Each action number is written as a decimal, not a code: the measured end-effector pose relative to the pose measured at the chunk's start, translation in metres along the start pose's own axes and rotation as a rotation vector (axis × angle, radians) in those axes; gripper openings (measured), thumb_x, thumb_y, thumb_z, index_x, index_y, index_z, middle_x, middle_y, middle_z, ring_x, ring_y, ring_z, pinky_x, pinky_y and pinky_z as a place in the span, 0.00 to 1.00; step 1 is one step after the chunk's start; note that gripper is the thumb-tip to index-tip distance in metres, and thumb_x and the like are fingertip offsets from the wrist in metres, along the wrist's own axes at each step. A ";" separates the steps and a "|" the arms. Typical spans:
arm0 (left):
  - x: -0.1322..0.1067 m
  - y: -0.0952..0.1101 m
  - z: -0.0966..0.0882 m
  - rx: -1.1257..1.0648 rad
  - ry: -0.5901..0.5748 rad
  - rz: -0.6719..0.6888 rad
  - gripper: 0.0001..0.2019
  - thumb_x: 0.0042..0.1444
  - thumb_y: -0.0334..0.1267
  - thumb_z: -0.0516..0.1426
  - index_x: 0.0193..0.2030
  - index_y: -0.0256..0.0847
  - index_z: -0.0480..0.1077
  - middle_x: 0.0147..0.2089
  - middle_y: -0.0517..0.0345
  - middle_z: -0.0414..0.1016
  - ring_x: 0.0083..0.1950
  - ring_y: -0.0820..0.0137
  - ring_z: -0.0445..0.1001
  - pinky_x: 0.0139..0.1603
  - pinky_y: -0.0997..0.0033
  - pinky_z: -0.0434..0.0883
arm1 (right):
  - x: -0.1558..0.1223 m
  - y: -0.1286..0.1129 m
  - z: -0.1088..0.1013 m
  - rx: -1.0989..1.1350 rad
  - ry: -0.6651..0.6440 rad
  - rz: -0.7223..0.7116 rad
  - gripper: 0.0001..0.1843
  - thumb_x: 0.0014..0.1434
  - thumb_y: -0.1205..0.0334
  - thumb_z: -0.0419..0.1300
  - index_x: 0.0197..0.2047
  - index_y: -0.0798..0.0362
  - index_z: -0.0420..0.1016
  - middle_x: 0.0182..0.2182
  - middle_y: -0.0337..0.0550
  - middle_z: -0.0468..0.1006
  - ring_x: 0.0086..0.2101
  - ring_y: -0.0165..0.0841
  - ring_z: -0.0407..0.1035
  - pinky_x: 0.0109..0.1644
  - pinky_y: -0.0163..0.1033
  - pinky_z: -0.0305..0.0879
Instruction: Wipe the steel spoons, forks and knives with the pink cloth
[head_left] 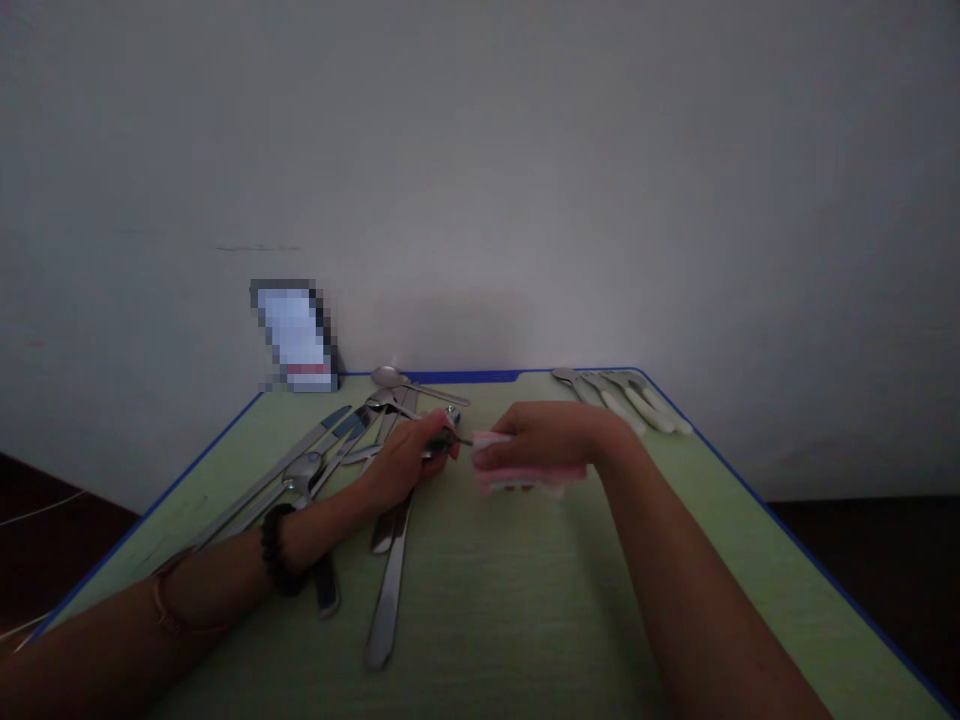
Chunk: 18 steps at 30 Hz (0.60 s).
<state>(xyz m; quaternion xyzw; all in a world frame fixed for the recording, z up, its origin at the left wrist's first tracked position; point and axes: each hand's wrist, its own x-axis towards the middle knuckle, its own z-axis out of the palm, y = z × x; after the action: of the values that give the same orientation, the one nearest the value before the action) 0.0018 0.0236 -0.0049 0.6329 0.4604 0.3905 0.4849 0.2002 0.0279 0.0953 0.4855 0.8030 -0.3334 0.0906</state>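
Observation:
My left hand [405, 460] is closed around the end of a piece of metal cutlery [463, 441]. Its fingers cover that end, so I cannot tell whether it is a spoon or a fork. Just to the right, my right hand [536, 435] grips a folded pink cloth [532, 477], slightly blurred. The thin metal stem runs from the left fingers to the cloth, which hides its far end. Under and around my left forearm lies a loose spread of metal cutlery, including a knife [330, 430], a spoon [388, 377] and a long flat handle [386, 620].
Several utensils with white handles [652, 408] lie side by side at the table's far right corner. A blurred-out phone [296, 335] leans against the wall at the back left. The green table [480, 620] has a blue edge and meets the wall behind.

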 end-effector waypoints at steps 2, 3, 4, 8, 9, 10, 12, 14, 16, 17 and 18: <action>0.003 -0.003 0.000 -0.083 -0.003 -0.023 0.24 0.60 0.54 0.46 0.24 0.39 0.68 0.14 0.67 0.53 0.16 0.77 0.48 0.18 0.75 0.49 | -0.006 0.010 -0.003 0.069 0.003 -0.002 0.25 0.54 0.39 0.56 0.30 0.53 0.78 0.25 0.40 0.75 0.24 0.28 0.64 0.26 0.33 0.54; 0.004 -0.005 0.000 -0.133 -0.003 -0.051 0.24 0.60 0.55 0.45 0.24 0.39 0.67 0.13 0.68 0.52 0.15 0.77 0.47 0.17 0.76 0.48 | -0.009 0.016 -0.004 0.101 0.013 -0.013 0.26 0.53 0.37 0.56 0.30 0.53 0.78 0.24 0.39 0.75 0.24 0.28 0.63 0.26 0.33 0.54; 0.006 -0.006 0.000 -0.184 -0.005 -0.084 0.25 0.60 0.55 0.44 0.24 0.39 0.67 0.13 0.68 0.51 0.14 0.77 0.45 0.16 0.76 0.47 | -0.013 0.022 -0.006 0.140 0.020 -0.021 0.27 0.53 0.35 0.55 0.30 0.53 0.78 0.24 0.39 0.75 0.24 0.28 0.62 0.26 0.32 0.54; 0.011 -0.007 0.000 -0.302 0.006 -0.170 0.27 0.60 0.57 0.43 0.23 0.38 0.66 0.11 0.69 0.47 0.13 0.79 0.43 0.14 0.77 0.45 | -0.021 0.039 -0.010 0.254 0.150 -0.045 0.32 0.52 0.32 0.53 0.33 0.55 0.77 0.24 0.39 0.72 0.22 0.27 0.59 0.26 0.32 0.54; 0.012 -0.007 0.000 -0.322 0.009 -0.178 0.27 0.60 0.57 0.43 0.23 0.39 0.66 0.11 0.70 0.47 0.13 0.79 0.42 0.14 0.77 0.44 | -0.021 0.041 -0.010 0.275 0.201 -0.054 0.32 0.53 0.32 0.52 0.33 0.56 0.76 0.23 0.39 0.71 0.22 0.26 0.59 0.26 0.33 0.54; 0.012 -0.006 0.000 -0.340 0.008 -0.182 0.27 0.59 0.58 0.43 0.23 0.39 0.66 0.11 0.70 0.46 0.13 0.79 0.42 0.14 0.78 0.44 | -0.021 0.041 -0.011 0.291 0.253 -0.059 0.33 0.53 0.32 0.51 0.33 0.56 0.76 0.23 0.39 0.71 0.22 0.26 0.58 0.26 0.33 0.53; 0.013 -0.005 -0.001 -0.365 0.005 -0.183 0.27 0.59 0.58 0.43 0.23 0.39 0.66 0.11 0.70 0.46 0.13 0.79 0.42 0.14 0.78 0.45 | -0.018 0.039 -0.012 0.305 0.341 -0.057 0.32 0.54 0.33 0.50 0.34 0.56 0.75 0.21 0.37 0.69 0.21 0.26 0.57 0.25 0.33 0.52; 0.014 -0.004 -0.001 -0.381 0.003 -0.172 0.26 0.58 0.58 0.44 0.23 0.39 0.66 0.11 0.71 0.45 0.13 0.79 0.42 0.14 0.78 0.45 | -0.015 0.036 -0.012 0.303 0.395 -0.046 0.31 0.54 0.34 0.50 0.34 0.56 0.75 0.20 0.36 0.67 0.20 0.26 0.56 0.25 0.33 0.51; 0.014 -0.003 -0.001 -0.395 0.004 -0.164 0.26 0.58 0.58 0.44 0.22 0.39 0.65 0.10 0.71 0.45 0.12 0.79 0.42 0.13 0.78 0.45 | -0.014 0.033 -0.013 0.307 0.405 -0.046 0.30 0.54 0.34 0.51 0.34 0.55 0.75 0.19 0.36 0.67 0.20 0.26 0.57 0.25 0.33 0.50; 0.014 -0.002 -0.001 -0.401 0.006 -0.166 0.26 0.58 0.57 0.44 0.22 0.39 0.65 0.10 0.71 0.45 0.12 0.79 0.42 0.13 0.78 0.45 | -0.015 0.033 -0.012 0.313 0.400 -0.047 0.30 0.54 0.34 0.51 0.33 0.55 0.74 0.19 0.36 0.67 0.20 0.26 0.57 0.25 0.33 0.50; 0.014 -0.001 -0.001 -0.408 0.005 -0.169 0.26 0.58 0.57 0.44 0.21 0.39 0.65 0.10 0.71 0.44 0.12 0.79 0.42 0.13 0.78 0.44 | -0.015 0.033 -0.012 0.322 0.395 -0.050 0.30 0.53 0.35 0.52 0.33 0.55 0.74 0.19 0.36 0.67 0.20 0.26 0.56 0.25 0.33 0.50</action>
<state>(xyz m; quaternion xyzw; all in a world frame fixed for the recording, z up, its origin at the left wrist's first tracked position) 0.0043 0.0371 -0.0054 0.4798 0.4245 0.4352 0.6326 0.2381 0.0346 0.0970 0.5296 0.7533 -0.3578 -0.1550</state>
